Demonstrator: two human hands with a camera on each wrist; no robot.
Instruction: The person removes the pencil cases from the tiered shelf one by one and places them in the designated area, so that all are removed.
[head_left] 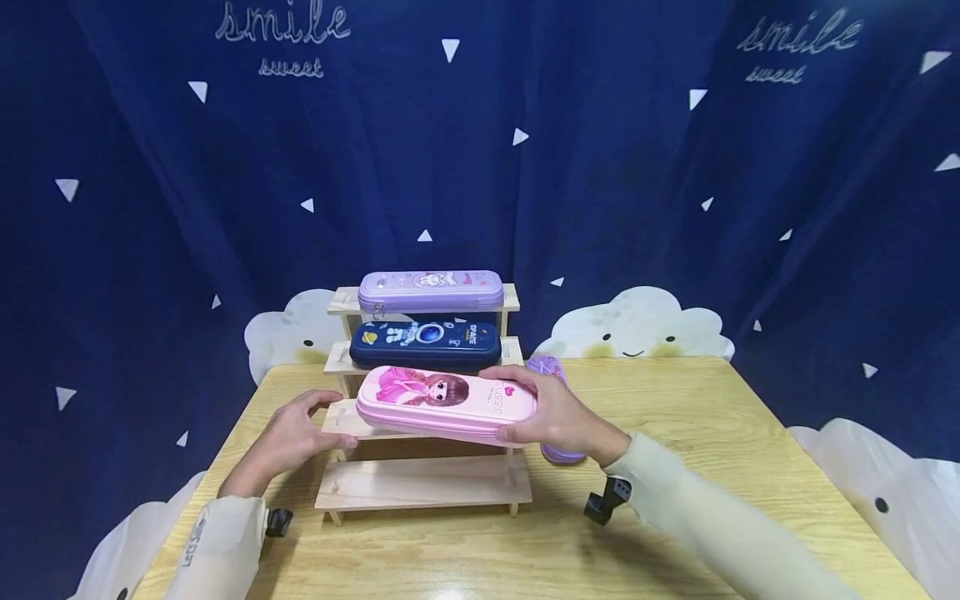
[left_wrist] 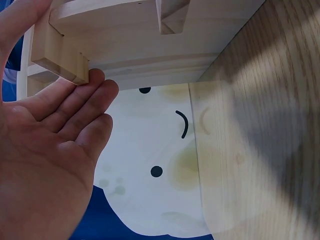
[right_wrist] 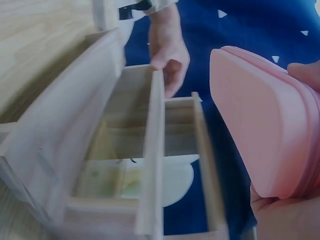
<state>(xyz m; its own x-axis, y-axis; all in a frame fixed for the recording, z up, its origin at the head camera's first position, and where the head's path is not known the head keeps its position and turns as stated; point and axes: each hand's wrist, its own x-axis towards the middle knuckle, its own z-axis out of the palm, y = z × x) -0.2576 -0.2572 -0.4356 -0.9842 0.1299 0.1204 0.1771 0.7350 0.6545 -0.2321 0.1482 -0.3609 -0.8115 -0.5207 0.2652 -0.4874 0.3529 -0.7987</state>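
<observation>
My right hand [head_left: 558, 417] grips the right end of a pink pencil case [head_left: 420, 400] with a doll picture on its lid. The case tilts a little over the third tier; the right wrist view shows its smooth pink underside [right_wrist: 250, 125] raised off the boards. My left hand [head_left: 296, 429] holds the left end of that tier on a wooden stepped shelf [head_left: 420, 483], thumb in front and fingers behind. A navy space pencil case [head_left: 423, 343] lies on the second tier from the top, a lilac one [head_left: 431, 290] on the top tier.
Behind the right forearm, a purple pencil case [head_left: 561, 455] lies on the wooden table [head_left: 675, 417], partly hidden by the hand. A dark blue curtain [head_left: 600, 167] with white triangles hangs at the back, with cloud shapes [head_left: 637, 321] along the table's edge.
</observation>
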